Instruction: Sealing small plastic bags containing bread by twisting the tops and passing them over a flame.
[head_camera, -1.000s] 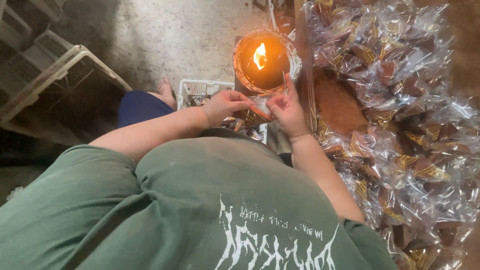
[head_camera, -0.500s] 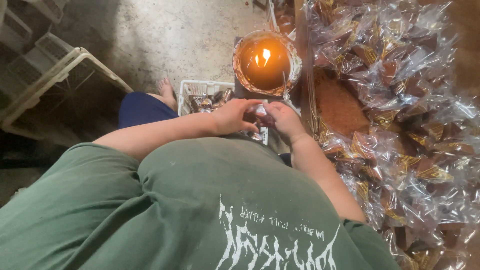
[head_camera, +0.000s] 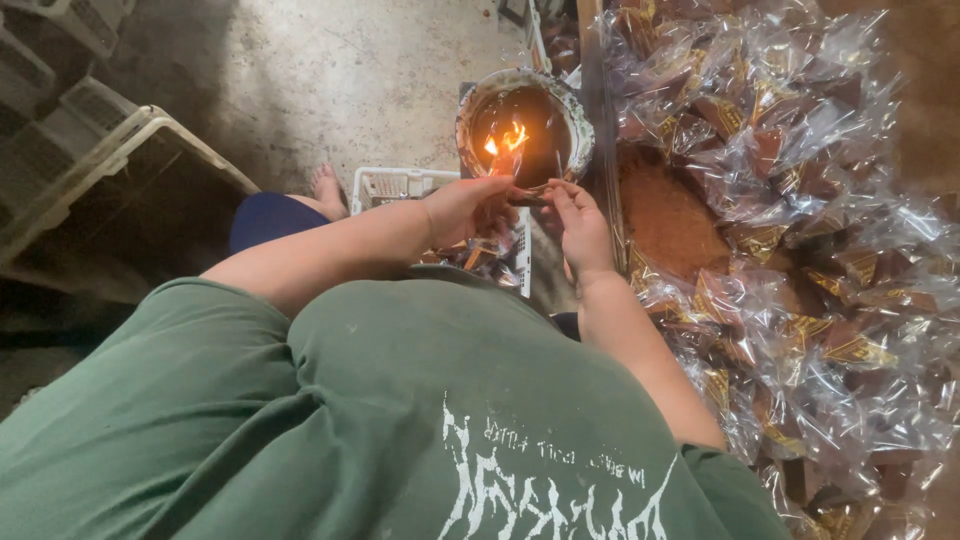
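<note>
Concrete floor (head_camera: 330, 70); both hands (head_camera: 462, 208) (head_camera: 580, 222) pinch packet (head_camera: 524, 196) at flame (head_camera: 503, 140) (wrapped heap (head_camera: 800, 230) beside).

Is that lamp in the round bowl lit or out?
Lit. A bright orange flame burns in the round bowl, just beyond the small packet both hands hold.

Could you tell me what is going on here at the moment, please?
A person in a green shirt holds a small clear-wrapped packet between the left hand and right hand, its end close to the flame burning in a round bowl. Below the hands sits a white basket with more packets. To the right lies a big heap of wrapped packets.
</note>
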